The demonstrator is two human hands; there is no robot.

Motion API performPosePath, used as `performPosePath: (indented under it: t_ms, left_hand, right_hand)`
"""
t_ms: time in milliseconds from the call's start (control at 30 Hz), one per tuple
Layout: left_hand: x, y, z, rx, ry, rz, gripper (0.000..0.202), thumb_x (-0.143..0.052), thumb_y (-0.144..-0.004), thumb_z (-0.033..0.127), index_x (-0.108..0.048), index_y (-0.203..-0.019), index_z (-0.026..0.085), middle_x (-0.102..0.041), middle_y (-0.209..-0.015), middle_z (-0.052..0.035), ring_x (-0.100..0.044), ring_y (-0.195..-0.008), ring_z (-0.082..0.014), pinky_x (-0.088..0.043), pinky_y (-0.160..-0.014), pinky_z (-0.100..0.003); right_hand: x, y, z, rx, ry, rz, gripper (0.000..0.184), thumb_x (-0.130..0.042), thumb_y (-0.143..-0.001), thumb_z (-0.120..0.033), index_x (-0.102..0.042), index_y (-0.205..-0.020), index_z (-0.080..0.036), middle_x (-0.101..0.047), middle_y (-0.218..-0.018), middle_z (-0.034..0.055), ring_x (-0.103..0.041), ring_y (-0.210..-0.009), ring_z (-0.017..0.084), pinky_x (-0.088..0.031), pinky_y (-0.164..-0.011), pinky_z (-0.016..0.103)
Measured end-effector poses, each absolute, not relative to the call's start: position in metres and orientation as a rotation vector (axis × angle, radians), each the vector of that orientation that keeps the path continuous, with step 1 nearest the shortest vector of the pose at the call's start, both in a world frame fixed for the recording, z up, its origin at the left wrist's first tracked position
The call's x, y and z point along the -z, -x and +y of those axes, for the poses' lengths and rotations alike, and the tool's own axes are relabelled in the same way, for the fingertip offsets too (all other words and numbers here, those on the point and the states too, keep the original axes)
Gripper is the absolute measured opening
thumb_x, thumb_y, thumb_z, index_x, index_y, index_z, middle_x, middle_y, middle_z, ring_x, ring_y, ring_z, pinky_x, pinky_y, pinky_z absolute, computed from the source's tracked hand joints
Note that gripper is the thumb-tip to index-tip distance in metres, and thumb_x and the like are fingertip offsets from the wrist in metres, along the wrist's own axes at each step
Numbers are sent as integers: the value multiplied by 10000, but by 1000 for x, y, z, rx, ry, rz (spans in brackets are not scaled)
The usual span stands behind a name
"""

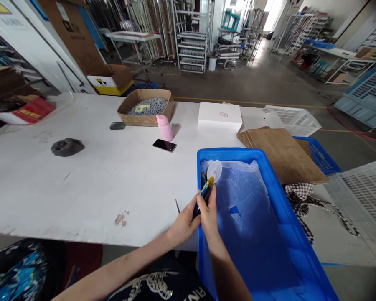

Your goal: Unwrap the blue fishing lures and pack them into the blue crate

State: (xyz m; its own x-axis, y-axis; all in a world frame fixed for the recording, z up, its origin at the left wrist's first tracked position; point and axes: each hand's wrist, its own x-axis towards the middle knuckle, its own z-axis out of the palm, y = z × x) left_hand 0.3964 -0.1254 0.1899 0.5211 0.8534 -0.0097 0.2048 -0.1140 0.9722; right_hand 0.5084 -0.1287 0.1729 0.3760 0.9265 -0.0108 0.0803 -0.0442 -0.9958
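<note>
In the head view my left hand and my right hand meet over the left edge of a blue tray. Both are closed around a slim dark piece with a blue and yellow end, whose exact kind I cannot make out. Its lower part is hidden by my fingers. Just beyond its tip, a round whitish translucent disc lies in the tray. Beside the disc is another small dark and yellow piece. The blue tray is lined with thin clear plastic film.
On the white table stand a cardboard box of small grey pieces, a pink bottle, a phone, a white box and a dark grey lump. Cardboard sheets and checked cloth lie right of the tray.
</note>
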Motion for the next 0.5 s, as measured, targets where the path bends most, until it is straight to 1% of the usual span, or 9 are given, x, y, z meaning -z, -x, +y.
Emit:
performPosePath:
  t_ms: [33,100,167,233,333,433,500]
  left_hand:
    - [-191,-398,-126,-673,-1666,872,692,-555,-876,293,-267,-1500,214,-435,-1467,-145,-449,-1332,-274,-385,-1113,-457]
    - [-193,-397,-129,-591,-1730,810,692,-597,-853,291,-314,-1483,235,-432,-1446,-146,-519,-1247,-267,-469,-1032,-438]
    - [-190,-387,-133,-543,-1746,802,620,-605,-845,272,-398,-1430,263,-439,-1425,-127,-565,-1171,-237,-516,-962,-395]
    - [-181,-368,-137,-521,-1699,867,497,-570,-857,259,-486,-1348,269,-490,-1364,-107,-601,-1099,-206,-539,-906,-349]
    - [-159,-324,-144,-494,-1556,1090,359,-504,-881,298,-563,-1232,251,-581,-1234,-86,-643,-990,-184,-550,-845,-316]
    - [-135,-268,-159,-491,-1398,1364,350,-500,-861,377,-590,-1164,227,-650,-1138,-74,-660,-942,-200,-544,-842,-327]
    - [-121,-234,-177,-507,-1300,1515,376,-518,-830,406,-601,-1141,212,-685,-1085,-72,-662,-936,-216,-534,-850,-333]
  right_hand:
    - [-174,-521,-126,-878,1467,-968,750,-527,-898,-443,-200,-1532,-216,-403,-1523,77,-451,-1347,214,-370,-1109,366]
    - [-167,-555,-111,-796,1607,-1071,702,-503,-897,-433,-257,-1517,-215,-443,-1498,70,-464,-1337,226,-386,-1096,379]
    - [-149,-590,-88,-661,1799,-1162,709,-494,-877,-430,-283,-1505,-176,-445,-1492,102,-433,-1361,256,-369,-1106,413]
    - [-122,-615,-65,-607,1895,-1203,722,-524,-833,-414,-344,-1467,-119,-448,-1479,161,-402,-1378,299,-338,-1119,453]
    - [-81,-630,-39,-565,1983,-1279,700,-519,-800,-410,-411,-1411,-87,-487,-1435,201,-440,-1346,312,-370,-1090,448]
    - [-55,-625,-30,-492,2061,-1381,701,-446,-813,-452,-405,-1401,-73,-504,-1413,211,-479,-1311,305,-407,-1057,428]
    - [-51,-619,-34,-424,2105,-1454,701,-370,-838,-497,-410,-1391,-69,-548,-1359,222,-527,-1261,322,-437,-1021,447]
